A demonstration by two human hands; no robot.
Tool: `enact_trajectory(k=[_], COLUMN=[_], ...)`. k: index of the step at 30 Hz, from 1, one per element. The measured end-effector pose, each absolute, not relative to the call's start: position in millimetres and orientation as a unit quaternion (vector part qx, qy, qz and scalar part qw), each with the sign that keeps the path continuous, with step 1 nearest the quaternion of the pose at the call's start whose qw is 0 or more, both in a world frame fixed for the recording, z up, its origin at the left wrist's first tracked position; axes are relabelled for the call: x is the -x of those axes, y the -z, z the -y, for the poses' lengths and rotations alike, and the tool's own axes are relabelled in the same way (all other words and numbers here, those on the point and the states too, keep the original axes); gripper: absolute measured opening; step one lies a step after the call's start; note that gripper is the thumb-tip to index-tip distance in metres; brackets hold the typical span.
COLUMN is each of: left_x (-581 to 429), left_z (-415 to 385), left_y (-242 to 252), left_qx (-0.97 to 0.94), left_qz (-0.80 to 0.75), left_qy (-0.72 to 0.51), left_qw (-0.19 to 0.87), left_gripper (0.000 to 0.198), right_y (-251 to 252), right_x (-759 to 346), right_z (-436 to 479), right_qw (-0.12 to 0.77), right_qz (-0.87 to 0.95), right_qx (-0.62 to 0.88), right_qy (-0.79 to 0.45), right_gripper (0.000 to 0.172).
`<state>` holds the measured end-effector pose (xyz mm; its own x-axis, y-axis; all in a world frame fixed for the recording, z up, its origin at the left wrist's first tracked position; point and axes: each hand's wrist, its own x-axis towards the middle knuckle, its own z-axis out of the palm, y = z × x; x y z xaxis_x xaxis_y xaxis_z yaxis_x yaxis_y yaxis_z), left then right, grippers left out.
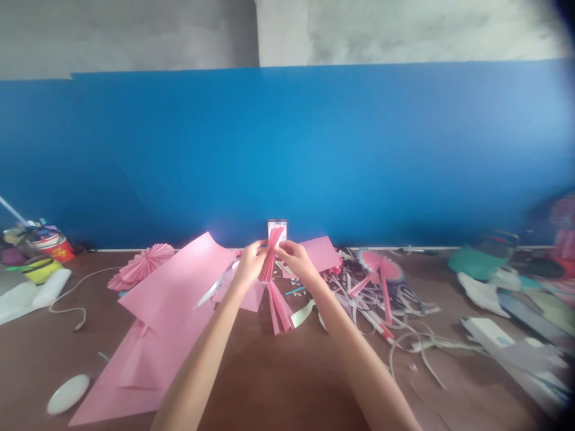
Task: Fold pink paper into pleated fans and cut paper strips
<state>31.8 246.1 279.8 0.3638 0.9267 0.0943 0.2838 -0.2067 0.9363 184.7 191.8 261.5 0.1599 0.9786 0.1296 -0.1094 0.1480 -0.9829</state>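
Note:
Between my two hands a pleated pink paper [271, 257] stands upright above the table, narrow and gathered. My left hand [252, 262] pinches it from the left side. On its right side my right hand [291, 257] grips it near the upper part. Just below hangs or lies another folded pink paper [279, 308], its pleats spread toward the bottom; whether the two are joined cannot be told. Large pink sheets [175, 287] lie left of my left hand, and a smaller pink sheet [321, 252] is behind my right hand.
Pink paper fans [146, 266] lie at the left, near a white oval object [68, 394]. Tangled white strips [404, 299] and a pink fan with a patterned edge [380, 266] are at the right. A blue wall [278, 149] rises behind the brown table [278, 383].

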Motion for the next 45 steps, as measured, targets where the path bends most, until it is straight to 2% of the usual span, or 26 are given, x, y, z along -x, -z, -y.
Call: enact_trajectory(k=[4, 8, 13, 28, 33, 40, 45], left_x=[-35, -33, -34, -29, -31, -33, -32], left_z=[-237, -231, -231, -228, -229, -228, -221], left_y=[-285, -292, -295, -307, -305, -308, -313], left_qx=[-0.723, -0.731, -0.713, -0.647, -0.664, -0.704, -0.722], left_qz=[-0.411, -0.399, -0.352, -0.337, -0.336, -0.360, -0.338], left_qy=[-0.320, -0.293, -0.277, -0.284, -0.310, -0.317, -0.310], left_qw=[0.454, 0.469, 0.540, 0.622, 0.591, 0.524, 0.518], left_gripper=[0.036, 0.042, 0.063, 0.060, 0.055, 0.055, 0.050], right_y=[-255, -254, -259, -273, -273, -272, -270], right_x=[-186, -191, -198, -204, -198, -201, -202], right_z=[-195, -197, -195, -185, -188, -186, -189], right_qw=[0.608, 0.623, 0.634, 0.634, 0.679, 0.650, 0.647], right_qz=[0.443, 0.435, 0.443, 0.457, 0.450, 0.494, 0.502], right_qx=[0.480, 0.476, 0.441, 0.380, 0.390, 0.389, 0.394], right_qy=[-0.452, -0.443, -0.455, -0.495, -0.429, -0.425, -0.417], right_gripper=[0.050, 0.049, 0.047, 0.040, 0.036, 0.030, 0.027])
